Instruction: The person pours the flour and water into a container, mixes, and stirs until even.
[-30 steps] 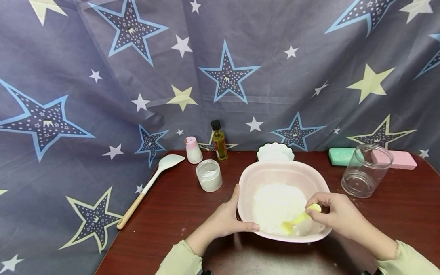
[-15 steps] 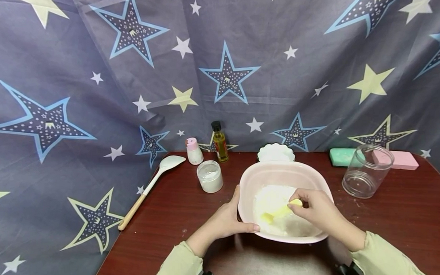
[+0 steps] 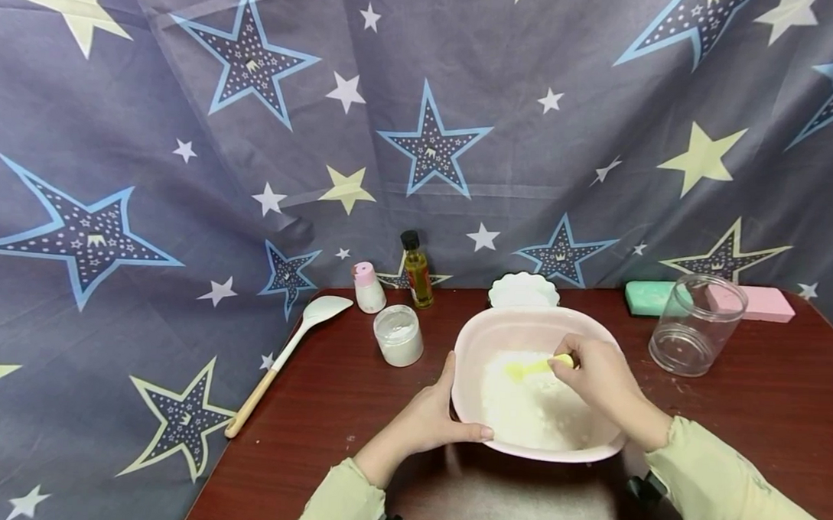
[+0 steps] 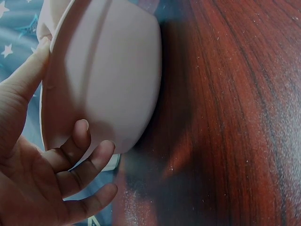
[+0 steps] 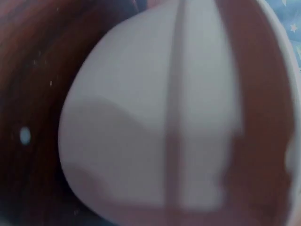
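A pale pink basin [image 3: 468, 346] stands on the table with white floury powder [image 3: 521, 409] spread over its bottom. My left hand [image 3: 428, 421] grips its left side; the thumb lies at the rim, and in the left wrist view several fingers [image 4: 87, 165] are bent by the outer wall. Over the powder, my right hand [image 3: 598, 377] pinches the handle of a yellow spoon [image 3: 526, 367], whose head points left into the basin. The right wrist view shows mostly the basin's outer wall [image 5: 127, 117], blurred, with the spoon out of sight.
Behind the basin is a white scalloped dish [image 3: 523, 289]. To the left stand a jar of white powder [image 3: 398, 336], a pink-capped shaker [image 3: 369, 289], an oil bottle [image 3: 417, 271] and a long-handled spatula [image 3: 296, 340]. A clear jar [image 3: 696, 327] and green [image 3: 645, 297] and pink sponges [image 3: 766, 303] are at right.
My right hand has carried the spoon from the basin's front right leftward, then toward the back over the powder. My left hand keeps its place on the basin.
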Motion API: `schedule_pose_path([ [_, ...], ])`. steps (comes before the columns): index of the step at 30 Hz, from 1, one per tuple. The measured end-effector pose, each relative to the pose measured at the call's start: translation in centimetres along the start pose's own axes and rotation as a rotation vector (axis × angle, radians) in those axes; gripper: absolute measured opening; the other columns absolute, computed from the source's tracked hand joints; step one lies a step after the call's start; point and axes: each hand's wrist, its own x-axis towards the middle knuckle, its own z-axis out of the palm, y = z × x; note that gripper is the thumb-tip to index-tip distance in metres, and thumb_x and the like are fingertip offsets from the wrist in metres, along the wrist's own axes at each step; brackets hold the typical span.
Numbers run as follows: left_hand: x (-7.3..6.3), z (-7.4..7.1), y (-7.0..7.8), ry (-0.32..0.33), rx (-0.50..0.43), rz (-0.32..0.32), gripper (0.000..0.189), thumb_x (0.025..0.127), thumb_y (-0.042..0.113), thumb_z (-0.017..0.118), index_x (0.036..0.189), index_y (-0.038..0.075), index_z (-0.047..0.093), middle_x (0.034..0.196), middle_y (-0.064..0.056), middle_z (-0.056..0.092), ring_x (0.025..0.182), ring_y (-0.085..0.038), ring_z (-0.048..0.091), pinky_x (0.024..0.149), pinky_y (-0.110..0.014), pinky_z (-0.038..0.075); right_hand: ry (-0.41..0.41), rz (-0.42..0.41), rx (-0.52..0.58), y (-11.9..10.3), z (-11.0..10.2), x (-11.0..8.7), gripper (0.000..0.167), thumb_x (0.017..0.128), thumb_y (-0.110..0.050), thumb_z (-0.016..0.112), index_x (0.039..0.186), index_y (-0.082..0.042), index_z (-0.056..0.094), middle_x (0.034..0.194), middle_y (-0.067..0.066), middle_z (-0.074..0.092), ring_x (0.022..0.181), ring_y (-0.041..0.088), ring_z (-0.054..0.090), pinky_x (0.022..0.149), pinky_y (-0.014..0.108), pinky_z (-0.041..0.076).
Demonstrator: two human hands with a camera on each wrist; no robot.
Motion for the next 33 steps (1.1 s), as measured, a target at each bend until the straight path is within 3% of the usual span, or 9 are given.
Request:
schedule_pose_path([
  [5, 0.0, 0.1, -0.1, -0.002, -0.008, 0.004, 0.129, 0.069, 0.053, 0.084, 0.157, 0.009, 0.001, 0.141, -0.018, 0.05, 0.117, -0.02, 0.057, 0.098, -0.039, 0.043, 0.001, 0.034, -0.054, 0.6, -1.4, -0.1, 0.012, 0.078, -0.009, 0.07, 0.073, -0.015, 0.062, 0.059, -0.007, 0.05, 0.056, 0.015, 0.044, 0.055, 0.033, 0.035],
  [10, 0.0, 0.0, -0.1, -0.002, -0.014, 0.007, 0.129, 0.069, 0.054, 0.083, 0.157, 0.009, 0.001, 0.143, -0.018, 0.048, 0.117, -0.02, 0.056, 0.099, -0.04, 0.043, 0.008, 0.018, -0.083, 1.4, -2.9, -0.4, 0.015, 0.076, -0.008, 0.069, 0.07, -0.017, 0.059, 0.058, -0.008, 0.047, 0.055, 0.015, 0.043, 0.053, 0.032, 0.033],
  [19, 0.1, 0.0, -0.2, -0.003, -0.01, 0.0, 0.13, 0.069, 0.055, 0.083, 0.158, 0.011, -0.001, 0.145, -0.018, 0.045, 0.119, -0.02, 0.055, 0.1, -0.039, 0.042, -0.071, -0.004, -0.119, 2.1, -5.8, -1.2, 0.019, 0.071, -0.007, 0.068, 0.067, -0.021, 0.056, 0.057, -0.01, 0.044, 0.056, 0.01, 0.041, 0.052, 0.027, 0.031],
  [25, 0.1, 0.0, -0.3, -0.007, -0.017, 0.008, 0.13, 0.069, 0.055, 0.083, 0.157, 0.011, -0.001, 0.147, -0.018, 0.043, 0.12, -0.02, 0.054, 0.101, -0.04, 0.041, -0.146, -0.034, -0.056, 2.1, -6.9, -1.9, 0.024, 0.07, -0.003, 0.068, 0.066, -0.023, 0.056, 0.056, -0.013, 0.044, 0.053, 0.004, 0.038, 0.049, 0.024, 0.032],
  [33, 0.1, 0.1, -0.3, -0.007, -0.016, 0.005, 0.131, 0.068, 0.057, 0.083, 0.157, 0.012, -0.002, 0.147, -0.018, 0.043, 0.12, -0.019, 0.054, 0.1, -0.04, 0.041, -0.213, -0.054, 0.063, 2.6, -6.7, -2.5, 0.022, 0.073, -0.004, 0.073, 0.07, -0.023, 0.062, 0.059, -0.017, 0.051, 0.055, -0.001, 0.04, 0.049, 0.023, 0.034],
])
